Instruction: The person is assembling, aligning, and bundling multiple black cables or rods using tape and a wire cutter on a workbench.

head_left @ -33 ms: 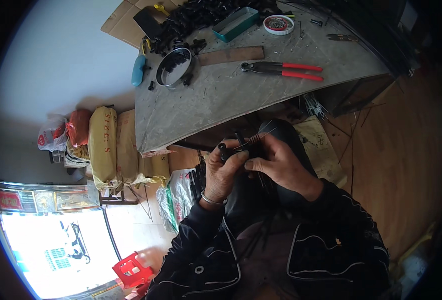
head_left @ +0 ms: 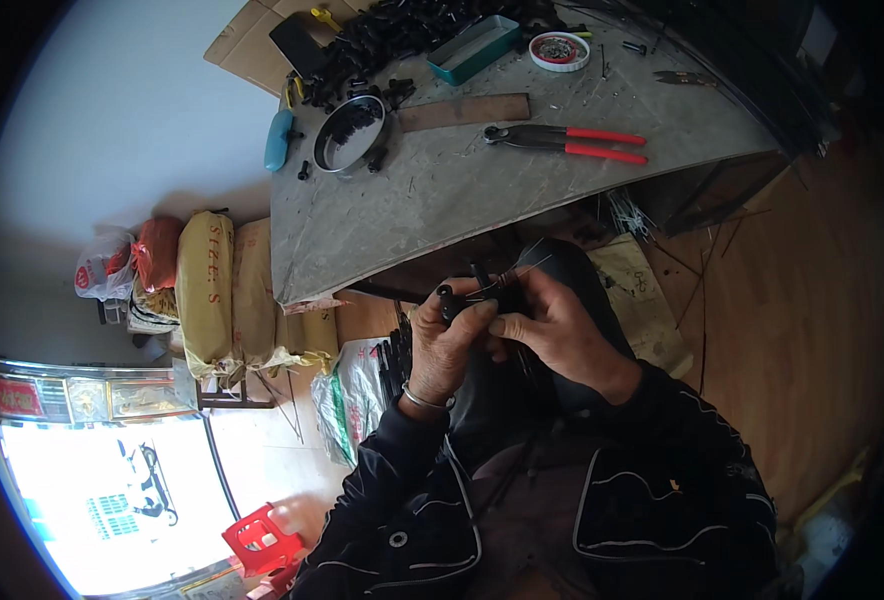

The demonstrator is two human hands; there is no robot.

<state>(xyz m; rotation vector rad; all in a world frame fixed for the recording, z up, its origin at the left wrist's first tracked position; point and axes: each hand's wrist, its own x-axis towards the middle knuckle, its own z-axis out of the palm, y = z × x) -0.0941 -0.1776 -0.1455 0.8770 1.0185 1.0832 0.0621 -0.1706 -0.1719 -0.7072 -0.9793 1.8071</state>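
Note:
Just in front of the table's near edge, above my lap, both hands are closed around a small group of black parts (head_left: 480, 296). My left hand (head_left: 442, 348) grips them with thumb and fingers, and a round black end pokes out by its forefinger. From the other side my right hand (head_left: 574, 338) pinches at the same parts, its thumb close to the left thumb. Thin wire-like strands (head_left: 536, 262) stick out past the right fingers. The exact kind of the black parts is hard to make out, as my fingers cover much of them.
On the grey table (head_left: 382, 220) lie red-handled pincers (head_left: 562, 140), a brown strip (head_left: 467, 111), a metal bowl (head_left: 323, 150) of small black pieces, a green tray (head_left: 449, 73), a white-rimmed dish (head_left: 534, 58) and a heap of black parts (head_left: 392, 40). Sacks (head_left: 205, 295) stand at left.
My right hand and sleeve have shifted very slightly, and the strands by its fingers look a little different. Both hands stay closed on the black parts.

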